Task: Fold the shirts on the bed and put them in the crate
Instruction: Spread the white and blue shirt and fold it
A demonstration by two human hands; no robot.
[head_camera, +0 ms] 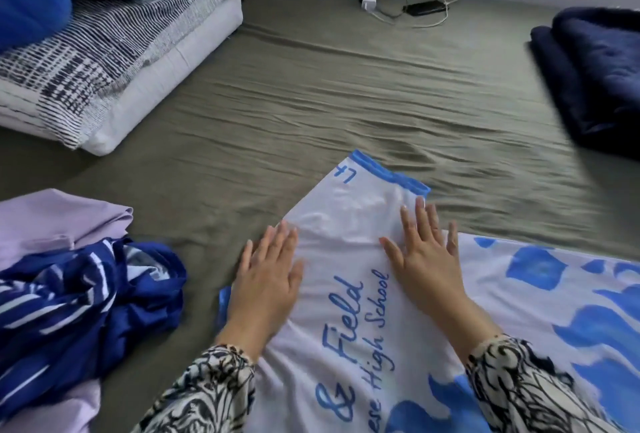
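A white shirt with blue trim and blue script lettering lies spread on the olive bed sheet, its sleeve pointing away from me. My left hand lies flat on the shirt's left edge, fingers straight. My right hand presses flat on the sleeve area, fingers spread. At the left a crumpled blue-and-white striped shirt rests on a lilac shirt. No crate is in view.
Folded patterned bedding with blue pillows sits at the back left. A dark navy blanket lies at the right edge. A charger, cables and a phone lie at the bed's far side.
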